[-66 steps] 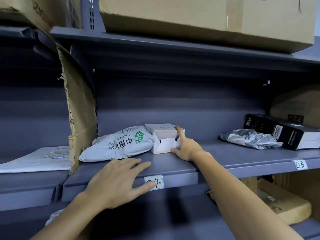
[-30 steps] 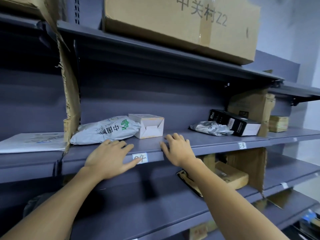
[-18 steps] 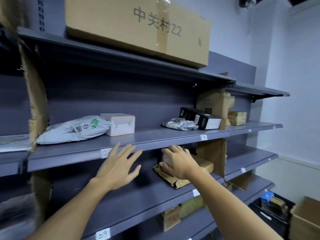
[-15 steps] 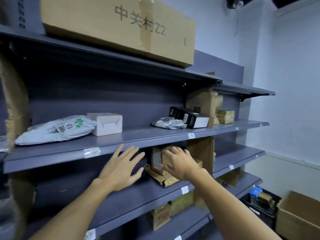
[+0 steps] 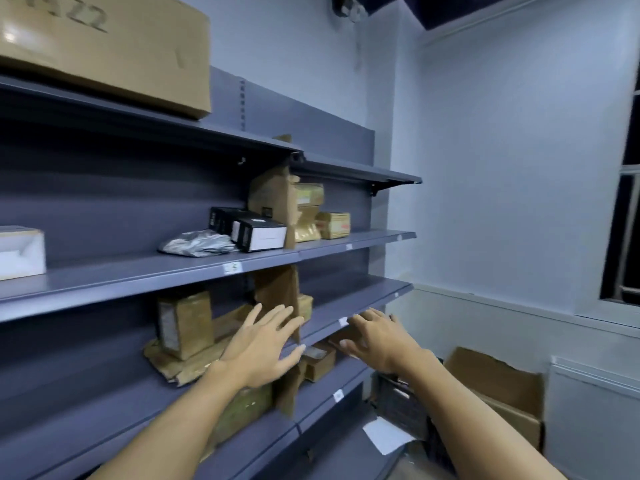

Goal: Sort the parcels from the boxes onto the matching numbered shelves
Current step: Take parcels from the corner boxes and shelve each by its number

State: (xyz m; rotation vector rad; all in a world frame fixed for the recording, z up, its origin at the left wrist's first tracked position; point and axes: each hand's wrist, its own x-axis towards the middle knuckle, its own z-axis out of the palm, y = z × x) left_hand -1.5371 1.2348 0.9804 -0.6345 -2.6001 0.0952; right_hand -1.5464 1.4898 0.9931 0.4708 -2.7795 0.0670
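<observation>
Grey numbered shelves (image 5: 138,275) run along the left wall. My left hand (image 5: 263,344) hovers with fingers spread in front of the lower shelf and holds nothing. My right hand (image 5: 377,337) is also raised with loose fingers, empty, near that shelf's front edge. The white small box (image 5: 20,251) stands on the upper shelf at far left. A silver crumpled bag (image 5: 197,242) and a black box (image 5: 252,230) lie further right. A brown wrapped parcel (image 5: 185,323) stands on the lower shelf.
A big cardboard carton (image 5: 104,50) sits on the top shelf. Cardboard dividers (image 5: 277,202) split the shelves. Small brown parcels (image 5: 332,225) lie beyond. An open cardboard box (image 5: 502,386) and a dark crate (image 5: 398,400) stand on the floor at right, by the wall.
Both hands have left the shelf with the white box and hang free, lower and further right. The view has swung right, away from the grey mail bag, toward the room's corner.
</observation>
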